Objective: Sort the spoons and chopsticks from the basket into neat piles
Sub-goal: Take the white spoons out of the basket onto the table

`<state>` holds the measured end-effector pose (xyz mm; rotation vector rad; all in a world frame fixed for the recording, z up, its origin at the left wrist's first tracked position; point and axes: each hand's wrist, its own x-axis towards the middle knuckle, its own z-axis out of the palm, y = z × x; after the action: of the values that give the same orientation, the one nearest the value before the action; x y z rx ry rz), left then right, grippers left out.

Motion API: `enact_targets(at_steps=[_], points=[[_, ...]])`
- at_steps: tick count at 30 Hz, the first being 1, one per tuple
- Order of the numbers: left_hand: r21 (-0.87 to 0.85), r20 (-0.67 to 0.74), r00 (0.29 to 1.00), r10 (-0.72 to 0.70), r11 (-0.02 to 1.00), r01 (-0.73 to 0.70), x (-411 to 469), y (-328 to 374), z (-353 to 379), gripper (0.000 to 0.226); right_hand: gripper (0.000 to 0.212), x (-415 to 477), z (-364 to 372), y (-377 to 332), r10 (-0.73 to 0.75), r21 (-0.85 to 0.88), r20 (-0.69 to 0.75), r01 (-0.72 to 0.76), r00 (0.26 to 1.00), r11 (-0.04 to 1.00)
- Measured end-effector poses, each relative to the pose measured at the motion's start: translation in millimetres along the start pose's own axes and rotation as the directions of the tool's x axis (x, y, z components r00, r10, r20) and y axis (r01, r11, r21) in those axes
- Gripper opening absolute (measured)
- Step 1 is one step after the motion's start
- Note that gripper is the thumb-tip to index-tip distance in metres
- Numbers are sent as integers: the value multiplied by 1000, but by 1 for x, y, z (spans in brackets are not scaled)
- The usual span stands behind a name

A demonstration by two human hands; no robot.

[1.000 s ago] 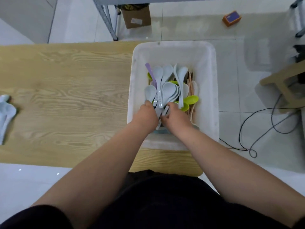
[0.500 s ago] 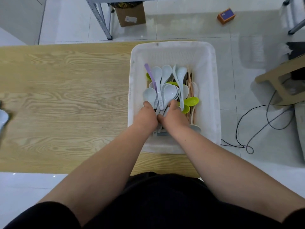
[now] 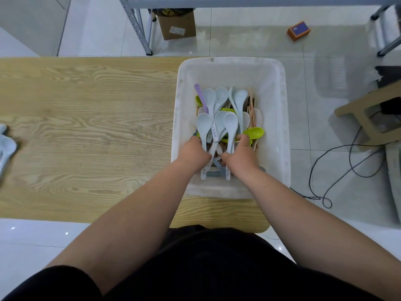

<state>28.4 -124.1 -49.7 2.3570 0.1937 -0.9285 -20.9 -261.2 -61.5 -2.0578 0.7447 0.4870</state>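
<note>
A white plastic basket [image 3: 280, 118] stands on the right end of the wooden table [image 3: 86, 118]. Inside lie several pale blue soup spoons [image 3: 219, 103], green spoons [image 3: 253, 132], one purple handle [image 3: 200, 95] and wooden chopsticks [image 3: 251, 109] along the right side. Both hands are inside the basket's near half. My left hand [image 3: 194, 154] grips the handles of a few pale blue spoons [image 3: 205, 127]. My right hand [image 3: 240, 156] grips the handle of another pale blue spoon [image 3: 230, 124]. The fingers are hidden among the handles.
A small pile of pale blue spoons [image 3: 6, 148] lies at the table's far left edge. On the floor beyond are a cardboard box [image 3: 176, 25], an orange box [image 3: 298, 30], a wooden stool [image 3: 368, 118] and a black cable [image 3: 338, 170].
The hands have drawn slightly apart inside the basket, each now holding spoon handles, and a few pale blue spoons have shifted and lifted a little.
</note>
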Motion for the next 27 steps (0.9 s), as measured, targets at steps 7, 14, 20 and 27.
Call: enact_targets(at_steps=[7,14,20,27], points=[[-214,-34,999,-3,977,-4,-18,-5,0,17,35,-20,-18,2,133,485,29,-131,991,865],[-633,32,998,-51,772,60,-50,-2,15,11,28,-55,-35,24,97,626,19,-88,995,775],[-866,92,996,-9,493,84,-82,11,33,20,24,-82,-43,32,-48,608,-56,72,997,791],[-865,33,997,-64,498,60,-97,17,51,23,23,-96,-31,37,-153,522,-50,156,987,838]])
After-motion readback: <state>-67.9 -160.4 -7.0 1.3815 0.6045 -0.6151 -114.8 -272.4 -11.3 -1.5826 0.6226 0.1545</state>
